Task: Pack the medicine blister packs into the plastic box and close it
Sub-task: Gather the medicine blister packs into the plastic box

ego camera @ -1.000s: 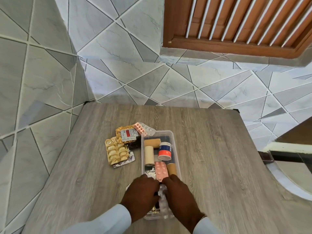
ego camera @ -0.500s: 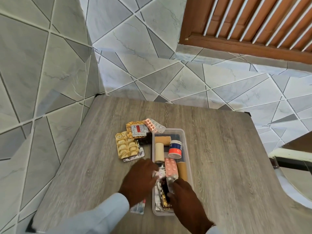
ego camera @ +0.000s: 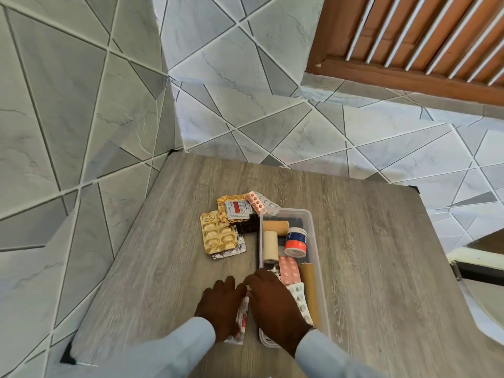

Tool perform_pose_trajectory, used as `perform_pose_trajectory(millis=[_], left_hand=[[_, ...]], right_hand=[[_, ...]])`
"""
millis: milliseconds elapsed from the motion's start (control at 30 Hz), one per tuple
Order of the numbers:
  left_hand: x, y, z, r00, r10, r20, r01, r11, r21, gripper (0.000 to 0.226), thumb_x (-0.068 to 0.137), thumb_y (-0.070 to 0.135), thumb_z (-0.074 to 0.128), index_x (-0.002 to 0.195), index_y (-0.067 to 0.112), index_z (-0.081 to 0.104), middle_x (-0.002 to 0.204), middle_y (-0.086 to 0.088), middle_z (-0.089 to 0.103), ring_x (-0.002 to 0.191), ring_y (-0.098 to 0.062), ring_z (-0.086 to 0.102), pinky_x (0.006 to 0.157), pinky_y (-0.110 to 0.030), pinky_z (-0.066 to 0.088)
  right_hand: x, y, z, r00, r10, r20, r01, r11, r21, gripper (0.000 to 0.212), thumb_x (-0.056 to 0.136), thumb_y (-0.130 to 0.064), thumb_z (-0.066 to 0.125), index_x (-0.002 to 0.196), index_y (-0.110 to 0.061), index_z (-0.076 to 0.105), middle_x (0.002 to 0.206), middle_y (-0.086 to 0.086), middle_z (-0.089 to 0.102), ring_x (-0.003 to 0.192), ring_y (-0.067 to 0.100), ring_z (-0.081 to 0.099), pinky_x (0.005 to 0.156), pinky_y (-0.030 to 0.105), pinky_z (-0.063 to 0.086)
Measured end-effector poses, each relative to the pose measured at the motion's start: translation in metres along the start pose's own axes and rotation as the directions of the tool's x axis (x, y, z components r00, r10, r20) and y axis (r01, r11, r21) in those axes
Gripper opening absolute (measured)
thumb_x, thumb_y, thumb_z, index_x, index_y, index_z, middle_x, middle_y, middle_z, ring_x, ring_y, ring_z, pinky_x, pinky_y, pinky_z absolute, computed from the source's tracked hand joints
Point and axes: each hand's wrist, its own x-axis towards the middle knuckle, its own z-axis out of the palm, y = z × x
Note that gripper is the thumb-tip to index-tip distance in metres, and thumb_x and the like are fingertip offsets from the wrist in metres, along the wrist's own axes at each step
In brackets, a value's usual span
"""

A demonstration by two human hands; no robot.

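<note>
Grey marble-look tiles cut by pale diagonal lines covered the walls and floor around me, with a slatted brown wooden shutter (ego camera: 425, 42) at upper right. Below it sat the grey wood-grain counter (ego camera: 381, 268), and on that the clear rectangular plastic box (ego camera: 311, 216), open, with no lid that I could pick out. Inside it lay two beige rolls, a white tub with a blue and orange label (ego camera: 296, 241), a pink blister pack (ego camera: 289, 270) and a white blister pack (ego camera: 300, 298) at the near end.

I judged the packing step to be partly done. A heap of loose packs lay just left of the box: a large gold foil blister pack (ego camera: 218, 231), a smaller gold one with a white and red label (ego camera: 236, 211), and a pink strip (ego camera: 255, 200) resting against the far rim.

My right hand (ego camera: 272, 304) lay over the near left part of the box, fingers curled down; whether it pinched anything I could not tell. My left hand (ego camera: 221, 306) pressed flat, fingers together, on a white and red pack (ego camera: 242, 317) lying on the counter just beside the box wall. The next move, as I read it, called for lifting that pack over the rim, then reaching for the gold heap.
</note>
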Motion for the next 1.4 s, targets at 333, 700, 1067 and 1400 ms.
perform_pose_trajectory(millis=[333, 700, 1067, 1400], left_hand=[[0.003, -0.055, -0.006, 0.957, -0.289, -0.019, 0.227, 0.790, -0.569, 0.046, 0.072, 0.003, 0.066, 0.103, 0.030, 0.045, 0.112, -0.002, 0.039, 0.091, -0.023, 0.056, 0.082, -0.031, 0.049], [0.044, -0.112, -0.066, 0.859, -0.511, 0.000, 0.030, 0.049, -0.998, 0.062, 0.085, -0.003, 0.061, 0.135, 0.025, 0.039, 0.121, -0.007, 0.057, 0.106, -0.025, 0.059, 0.088, -0.041, 0.054], [0.086, -0.104, -0.062, 0.789, -0.607, 0.093, 0.247, 0.176, -0.953, 0.062, 0.082, -0.002, 0.058, 0.132, 0.028, 0.038, 0.128, -0.012, 0.054, 0.105, -0.030, 0.059, 0.074, -0.040, 0.059], [0.020, -0.112, -0.074, 0.899, -0.368, 0.237, 0.198, -0.141, -0.970, 0.031, 0.080, -0.009, 0.055, 0.103, 0.010, 0.066, 0.077, -0.007, 0.072, 0.067, -0.018, 0.065, 0.055, -0.024, 0.048]], right_hand=[[0.071, -0.004, -0.004, 0.990, 0.130, 0.054, -0.134, 0.988, 0.073, 0.043, 0.092, -0.024, 0.053, 0.132, -0.013, 0.047, 0.133, 0.010, 0.049, 0.123, 0.027, 0.047, 0.104, 0.032, 0.035], [0.170, -0.019, 0.036, 0.826, 0.564, 0.010, -0.561, 0.818, 0.129, 0.089, 0.083, -0.055, 0.059, 0.146, -0.006, 0.022, 0.150, 0.015, 0.034, 0.137, 0.033, 0.036, 0.113, 0.040, 0.034], [0.152, -0.019, 0.052, 0.801, 0.594, 0.073, -0.538, 0.661, 0.523, 0.056, 0.073, -0.048, 0.060, 0.121, -0.029, 0.037, 0.117, 0.000, 0.061, 0.106, 0.024, 0.061, 0.094, 0.042, 0.051], [0.105, -0.023, 0.055, 0.915, 0.350, 0.201, -0.385, 0.607, 0.695, 0.044, 0.079, -0.041, 0.064, 0.120, -0.033, 0.049, 0.112, -0.010, 0.065, 0.104, 0.011, 0.064, 0.090, 0.039, 0.055]])
